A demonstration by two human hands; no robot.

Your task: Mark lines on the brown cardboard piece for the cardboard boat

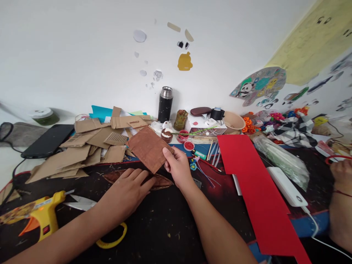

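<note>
In my right hand (177,165) is a brown, roughly square sheet (150,148), pinched at its right corner between thumb and fingers and raised above the mat. My left hand (134,186) lies with fingers stretched over a flat, pointed brown piece (164,181), whose two ends stick out on either side. Yellow-handled scissors (111,244) rest partly under my left forearm. Left of them sits a yellow glue gun (45,216). Behind the brown sheet stand an opened pot of brown paint (166,135) and a small pot of red paint (189,146).
Cardboard scraps (74,157) are heaped at the back left, near a black phone-like device (49,140). A black thermos (165,104) stands by the wall. A long red board (247,183) and a white power strip (287,186) lie rightward. Another person's arm (341,198) reaches in at the right edge.
</note>
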